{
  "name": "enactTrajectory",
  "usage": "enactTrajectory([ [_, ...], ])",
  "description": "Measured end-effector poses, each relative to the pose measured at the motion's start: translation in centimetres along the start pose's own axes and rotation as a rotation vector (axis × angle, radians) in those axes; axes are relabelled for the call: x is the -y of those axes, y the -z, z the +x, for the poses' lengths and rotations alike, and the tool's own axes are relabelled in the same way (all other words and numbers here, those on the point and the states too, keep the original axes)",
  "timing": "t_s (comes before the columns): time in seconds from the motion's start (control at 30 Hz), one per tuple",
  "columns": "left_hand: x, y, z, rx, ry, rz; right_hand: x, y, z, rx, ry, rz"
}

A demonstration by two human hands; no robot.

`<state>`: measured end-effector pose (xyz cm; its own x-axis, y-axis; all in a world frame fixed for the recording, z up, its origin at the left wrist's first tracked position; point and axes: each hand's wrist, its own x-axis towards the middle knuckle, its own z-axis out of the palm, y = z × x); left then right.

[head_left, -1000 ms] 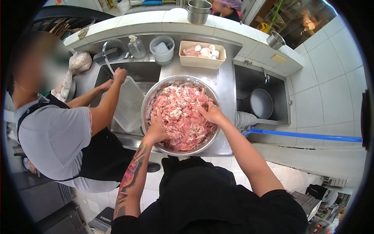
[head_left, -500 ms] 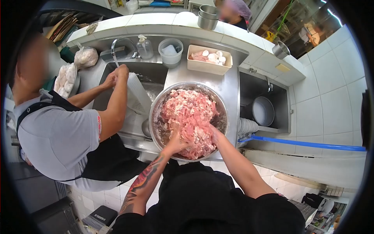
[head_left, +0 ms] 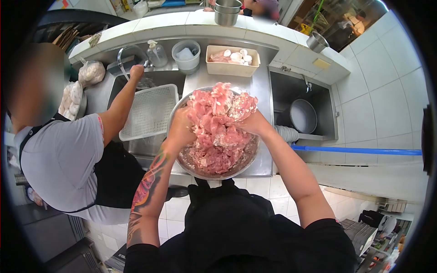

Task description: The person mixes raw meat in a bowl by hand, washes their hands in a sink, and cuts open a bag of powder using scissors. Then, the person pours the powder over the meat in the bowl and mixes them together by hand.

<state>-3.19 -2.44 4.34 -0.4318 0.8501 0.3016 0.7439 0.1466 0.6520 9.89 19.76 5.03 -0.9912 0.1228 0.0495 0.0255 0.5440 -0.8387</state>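
Observation:
A large round metal bowl [head_left: 249,160] in front of me holds a heap of raw pink meat pieces [head_left: 214,157] with white powdery clumps on them. My left hand [head_left: 183,126] grips the left side of a raised mass of this meat. From the right, my right hand [head_left: 252,123] clutches the other side of it. The lifted meat stands above the bowl's far rim, and more lies below. Both hands' fingers are partly buried in the meat.
At left a co-worker in a grey shirt [head_left: 63,157] reaches to the faucet [head_left: 146,64]. A white perforated basket [head_left: 150,111] is in the left sink. Behind the bowl stands a cream tub [head_left: 232,68]. A pot [head_left: 303,116] sits in the right sink, near a blue pipe [head_left: 359,150].
My hands have moved up and apart, lifting and turning over meat from the bowl. The co-worker's basket has gone from tilted to lying flatter, and one of their hands is now at the faucet.

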Motion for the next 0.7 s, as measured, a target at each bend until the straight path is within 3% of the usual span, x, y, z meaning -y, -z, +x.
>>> enactTrajectory([
  [0.03, 0.1, 0.4, 0.0, -0.059, 0.029, -0.116, -1.6, -0.2, 0.3, -0.033, 0.116, -0.194],
  [0.07, 0.2, 0.6, 0.0, -0.119, 0.058, -0.232, -3.3, -0.7, 0.4, -0.034, 0.099, -0.356],
  [0.1, 0.3, 0.2, -0.1, -0.122, 0.058, -0.230, -3.8, -1.2, 0.2, -0.033, 0.102, -0.357],
  [0.17, 0.4, -1.4, -0.5, -0.211, 0.277, -0.379, -3.6, -3.1, -1.1, -0.204, 0.000, -0.297],
  [0.2, -0.8, -1.9, -0.1, -0.211, 0.278, -0.380, -0.5, -3.0, -1.0, -0.298, -0.005, -0.196],
  [0.23, -2.7, -2.3, 0.5, -0.291, 0.397, -0.545, 0.0, -4.2, -1.1, -0.296, -0.006, -0.196],
  [0.3, -3.2, -3.2, 0.2, -0.372, 0.516, -0.707, 0.2, -5.8, -1.2, 0.018, -0.236, -0.679],
  [0.33, -2.3, -4.6, -0.6, -0.330, 0.446, -0.715, -0.5, -6.0, -1.3, 0.019, -0.237, -0.678],
  [0.4, -0.6, -5.2, -1.8, -0.128, 0.376, -0.751, -1.2, -5.8, -1.7, 0.522, -0.382, -0.732],
  [0.43, -0.1, -5.3, -2.2, -0.027, 0.340, -0.766, -1.0, -5.0, -1.8, 0.522, -0.381, -0.735],
  [0.5, -0.4, -4.1, -2.8, 0.159, 0.172, -0.152, -0.4, -3.0, -2.4, 0.262, -0.274, -0.496],
  [0.63, -1.5, -2.8, -2.8, 0.091, 0.283, -0.045, -3.1, -1.3, -2.7, 0.109, -0.346, -0.207],
  [0.7, 0.8, -3.5, -3.9, -0.080, 0.225, -0.058, -6.3, -2.4, -3.9, -0.107, -0.429, -0.001],
])
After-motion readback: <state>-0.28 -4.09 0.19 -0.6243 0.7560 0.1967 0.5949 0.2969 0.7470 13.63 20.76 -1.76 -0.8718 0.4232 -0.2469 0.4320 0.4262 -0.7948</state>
